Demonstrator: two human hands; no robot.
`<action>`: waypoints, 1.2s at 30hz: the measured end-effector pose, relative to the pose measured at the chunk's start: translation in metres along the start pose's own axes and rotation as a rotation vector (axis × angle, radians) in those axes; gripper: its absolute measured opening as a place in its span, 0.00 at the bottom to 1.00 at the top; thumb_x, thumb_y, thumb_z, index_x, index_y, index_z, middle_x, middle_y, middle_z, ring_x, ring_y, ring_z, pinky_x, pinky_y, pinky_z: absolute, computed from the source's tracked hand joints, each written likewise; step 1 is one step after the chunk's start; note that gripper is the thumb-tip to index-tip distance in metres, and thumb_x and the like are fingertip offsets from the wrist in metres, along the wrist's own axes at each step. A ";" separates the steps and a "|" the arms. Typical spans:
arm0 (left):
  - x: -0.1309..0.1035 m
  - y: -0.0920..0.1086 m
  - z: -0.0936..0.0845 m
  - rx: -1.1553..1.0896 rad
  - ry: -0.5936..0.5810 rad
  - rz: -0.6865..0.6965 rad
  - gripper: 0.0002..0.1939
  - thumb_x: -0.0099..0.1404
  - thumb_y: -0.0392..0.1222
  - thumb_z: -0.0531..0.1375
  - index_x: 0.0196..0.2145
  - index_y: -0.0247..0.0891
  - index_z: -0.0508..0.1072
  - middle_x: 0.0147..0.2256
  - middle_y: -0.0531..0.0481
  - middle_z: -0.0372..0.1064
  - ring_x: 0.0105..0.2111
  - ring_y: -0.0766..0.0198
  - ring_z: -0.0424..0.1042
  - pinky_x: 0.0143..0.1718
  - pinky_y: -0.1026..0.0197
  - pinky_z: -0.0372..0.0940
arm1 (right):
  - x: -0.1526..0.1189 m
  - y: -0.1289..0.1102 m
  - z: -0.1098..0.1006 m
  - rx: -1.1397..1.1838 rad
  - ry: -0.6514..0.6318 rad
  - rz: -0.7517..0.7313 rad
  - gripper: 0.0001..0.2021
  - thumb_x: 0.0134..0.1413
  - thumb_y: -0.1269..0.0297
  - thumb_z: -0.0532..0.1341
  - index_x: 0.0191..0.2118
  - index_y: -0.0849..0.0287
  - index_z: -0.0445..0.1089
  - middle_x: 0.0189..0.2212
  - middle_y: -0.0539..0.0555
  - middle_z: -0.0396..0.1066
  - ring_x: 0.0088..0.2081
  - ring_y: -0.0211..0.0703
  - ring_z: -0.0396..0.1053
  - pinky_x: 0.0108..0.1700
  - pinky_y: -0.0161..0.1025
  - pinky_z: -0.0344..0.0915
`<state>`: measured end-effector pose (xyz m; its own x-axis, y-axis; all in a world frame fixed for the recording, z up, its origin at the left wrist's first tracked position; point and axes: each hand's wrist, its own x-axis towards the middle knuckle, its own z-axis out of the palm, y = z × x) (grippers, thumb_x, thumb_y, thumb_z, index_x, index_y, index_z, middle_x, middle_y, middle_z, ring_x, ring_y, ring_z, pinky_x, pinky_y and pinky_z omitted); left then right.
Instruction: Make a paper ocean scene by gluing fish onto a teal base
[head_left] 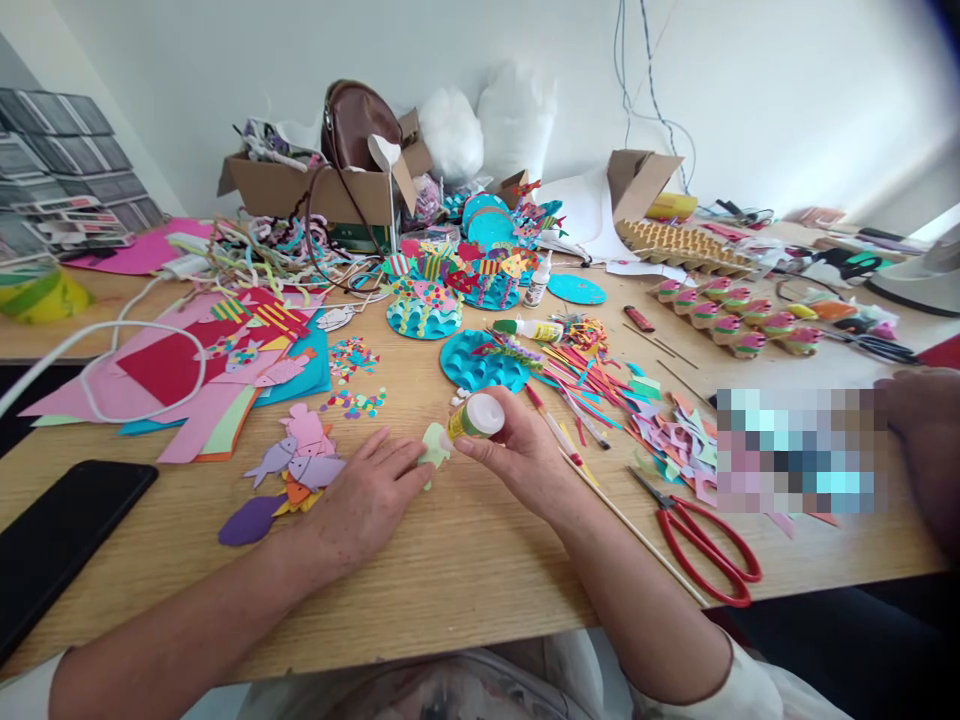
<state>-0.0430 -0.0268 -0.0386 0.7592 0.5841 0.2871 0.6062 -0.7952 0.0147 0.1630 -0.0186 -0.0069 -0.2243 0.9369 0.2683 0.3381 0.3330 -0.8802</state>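
My right hand (pixel 517 450) is closed around a glue bottle (pixel 480 416), tilted so its tip points left at a pale green paper cutout (pixel 433 452). The cutout lies on the wooden table, and my left hand (pixel 379 490) rests flat with its fingertips on its left edge. Left of that hand is a pile of paper fish (pixel 304 462) in pink, lilac, orange and purple. Small coloured paper dots (pixel 356 403) lie just behind it. A blue scalloped disc (pixel 480 368) sits beyond the bottle.
Red-handled scissors (pixel 709 545) and a thin stick (pixel 637 530) lie at the right, near paper scraps (pixel 682 440). A black phone (pixel 67 540) is at the left edge. Decorated discs (pixel 425 318) and an open box (pixel 300 190) stand behind. Another person's hand (pixel 922 410) is at far right.
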 end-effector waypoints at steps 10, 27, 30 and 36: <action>0.001 0.001 -0.002 -0.007 0.002 0.001 0.14 0.64 0.28 0.49 0.43 0.36 0.71 0.45 0.42 0.69 0.48 0.56 0.66 0.52 0.44 0.59 | -0.004 -0.002 -0.004 -0.048 0.001 0.000 0.13 0.50 0.55 0.62 0.35 0.56 0.61 0.27 0.48 0.64 0.28 0.38 0.60 0.28 0.35 0.56; 0.002 0.002 -0.002 0.008 0.004 0.008 0.14 0.65 0.29 0.48 0.43 0.35 0.70 0.44 0.43 0.69 0.47 0.57 0.66 0.52 0.46 0.59 | -0.003 0.001 0.001 -0.019 -0.009 -0.016 0.12 0.50 0.57 0.62 0.36 0.56 0.60 0.29 0.49 0.64 0.30 0.39 0.62 0.30 0.35 0.57; 0.001 0.001 -0.001 0.013 0.009 0.008 0.15 0.65 0.28 0.47 0.43 0.36 0.70 0.44 0.43 0.69 0.47 0.57 0.66 0.52 0.45 0.59 | -0.003 0.000 0.001 -0.009 -0.015 -0.004 0.12 0.50 0.57 0.62 0.36 0.57 0.60 0.29 0.49 0.64 0.30 0.39 0.62 0.30 0.36 0.57; 0.000 0.001 0.000 0.013 0.024 0.013 0.15 0.64 0.27 0.48 0.42 0.36 0.70 0.45 0.43 0.69 0.47 0.57 0.66 0.52 0.45 0.59 | -0.003 0.000 -0.002 -0.015 0.024 -0.008 0.12 0.50 0.57 0.62 0.34 0.57 0.60 0.27 0.48 0.63 0.29 0.38 0.60 0.29 0.34 0.56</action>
<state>-0.0424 -0.0274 -0.0385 0.7614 0.5695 0.3097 0.5993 -0.8006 -0.0014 0.1657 -0.0210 -0.0066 -0.2055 0.9363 0.2847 0.3497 0.3419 -0.8722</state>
